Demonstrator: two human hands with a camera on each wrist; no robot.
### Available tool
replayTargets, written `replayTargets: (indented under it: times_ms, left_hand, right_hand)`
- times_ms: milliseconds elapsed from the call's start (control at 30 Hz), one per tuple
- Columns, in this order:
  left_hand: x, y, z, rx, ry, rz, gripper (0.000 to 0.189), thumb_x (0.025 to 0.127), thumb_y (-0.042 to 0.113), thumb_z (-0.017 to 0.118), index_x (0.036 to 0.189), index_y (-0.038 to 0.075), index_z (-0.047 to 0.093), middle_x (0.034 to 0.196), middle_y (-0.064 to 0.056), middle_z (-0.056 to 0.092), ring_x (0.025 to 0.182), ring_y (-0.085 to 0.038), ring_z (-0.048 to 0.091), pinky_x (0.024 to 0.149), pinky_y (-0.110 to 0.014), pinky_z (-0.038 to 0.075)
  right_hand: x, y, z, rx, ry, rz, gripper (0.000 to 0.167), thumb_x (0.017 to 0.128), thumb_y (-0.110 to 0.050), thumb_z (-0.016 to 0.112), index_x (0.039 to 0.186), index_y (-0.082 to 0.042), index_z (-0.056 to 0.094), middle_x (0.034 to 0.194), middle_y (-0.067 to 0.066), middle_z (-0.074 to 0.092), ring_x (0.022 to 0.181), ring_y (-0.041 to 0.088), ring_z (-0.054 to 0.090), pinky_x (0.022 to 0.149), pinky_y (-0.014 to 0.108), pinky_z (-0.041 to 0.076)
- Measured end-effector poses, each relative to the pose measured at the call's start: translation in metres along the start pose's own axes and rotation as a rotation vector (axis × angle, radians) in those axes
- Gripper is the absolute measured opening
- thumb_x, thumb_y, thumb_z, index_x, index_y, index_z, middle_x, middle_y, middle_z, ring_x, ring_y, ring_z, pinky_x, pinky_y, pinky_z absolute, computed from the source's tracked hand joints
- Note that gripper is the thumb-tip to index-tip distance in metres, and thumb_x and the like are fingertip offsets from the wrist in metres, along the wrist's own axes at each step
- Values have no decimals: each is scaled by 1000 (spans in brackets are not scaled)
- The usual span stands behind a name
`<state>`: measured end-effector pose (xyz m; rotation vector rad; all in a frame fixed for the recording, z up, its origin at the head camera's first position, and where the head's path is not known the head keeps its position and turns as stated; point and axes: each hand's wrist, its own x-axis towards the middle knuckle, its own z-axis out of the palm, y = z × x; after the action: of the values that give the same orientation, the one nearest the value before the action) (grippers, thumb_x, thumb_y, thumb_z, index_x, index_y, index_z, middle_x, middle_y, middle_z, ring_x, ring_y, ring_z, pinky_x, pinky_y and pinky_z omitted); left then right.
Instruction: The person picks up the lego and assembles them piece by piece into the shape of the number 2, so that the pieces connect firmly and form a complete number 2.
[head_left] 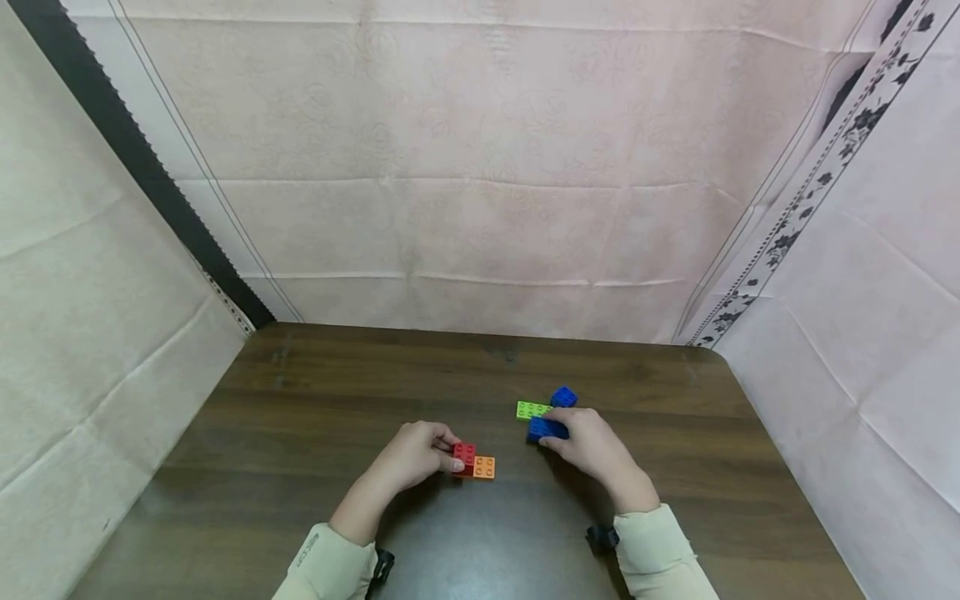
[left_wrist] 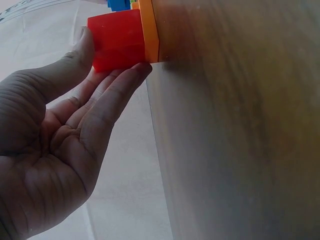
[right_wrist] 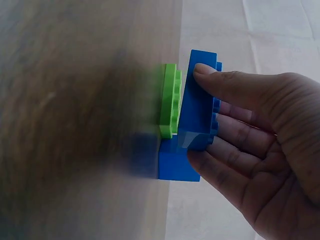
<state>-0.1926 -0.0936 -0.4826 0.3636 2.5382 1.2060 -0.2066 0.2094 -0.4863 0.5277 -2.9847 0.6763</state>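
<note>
My left hand (head_left: pixel 420 454) pinches a red building brick (head_left: pixel 465 455) between thumb and fingers. An orange plate brick (head_left: pixel 484 467) sits under the red one and sticks out to its right. In the left wrist view the thumb lies against one side of the red brick (left_wrist: pixel 119 41). Further right, my right hand (head_left: pixel 596 450) grips a long blue brick (head_left: pixel 546 430), its studs facing the palm side in the right wrist view. A thin lime-green brick (right_wrist: pixel 169 100) lies close behind it on the table. A smaller blue brick (head_left: pixel 564 397) stands just beyond.
The dark wooden tabletop (head_left: pixel 337 375) carries all the bricks. Pale cloth (head_left: pixel 480 167) hangs behind the far edge, and more covers both sides. A black strap piece (head_left: pixel 602 537) shows at the right wrist.
</note>
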Motion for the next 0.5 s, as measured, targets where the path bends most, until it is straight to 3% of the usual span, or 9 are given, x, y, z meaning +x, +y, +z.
replayTargets:
  times_ms: [233,500]
  left_hand:
    - [0,0,0,-6,5,-9,21,84,18,83,101,11,73,90,2,69,82,-14,62,78,-38,54]
    - [1,-1,1,0,-1,-14,20,84,19,83,100,12,73,90,2,69,82,-15,62,79,-40,54]
  right_hand:
    - [2,-12,1,4,15,-43,37,87,-27,81,119,-10,72,113,5,73,99,20,69,88,44,56]
    - [3,-29,6,17,-27,-98,38,89,-30,79,121,-11,71,116,5,72,104,20,68,92,46,55]
